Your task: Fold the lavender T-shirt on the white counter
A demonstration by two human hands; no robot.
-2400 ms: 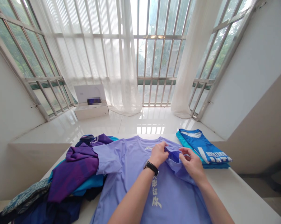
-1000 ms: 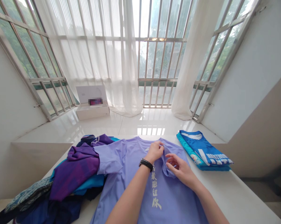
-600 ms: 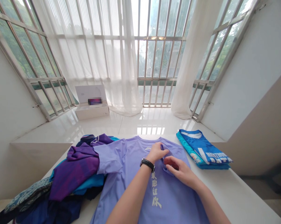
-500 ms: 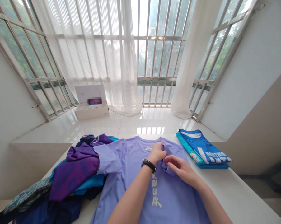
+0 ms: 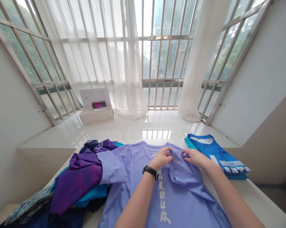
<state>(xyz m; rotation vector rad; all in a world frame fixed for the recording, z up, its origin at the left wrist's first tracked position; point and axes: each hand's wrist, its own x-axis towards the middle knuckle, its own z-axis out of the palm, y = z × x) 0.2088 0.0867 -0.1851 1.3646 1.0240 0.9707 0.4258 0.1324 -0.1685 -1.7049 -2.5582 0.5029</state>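
Observation:
A lavender T-shirt [image 5: 138,190] with a column of pale characters down its front lies spread on the white table, collar toward the window. Its left sleeve points out flat, while the right sleeve is folded inward over the chest. My left hand [image 5: 162,157], with a black band on the wrist, pinches that folded sleeve near the collar. On the other side of the fold, my right hand [image 5: 193,157] grips the fabric between thumb and fingers. Both hands are closed on the shirt, near its right shoulder.
On the left, a heap of crumpled clothes [image 5: 78,180] touches the shirt's sleeve. Folded blue shirts [image 5: 214,152] are stacked at the right. An open white box [image 5: 96,116] stands on the sill by the sheer curtain [image 5: 128,79] and barred window.
My right hand has moved up and now grips the folded sleeve, which hangs straighter. My left hand still pinches the fabric. The view has shifted slightly.

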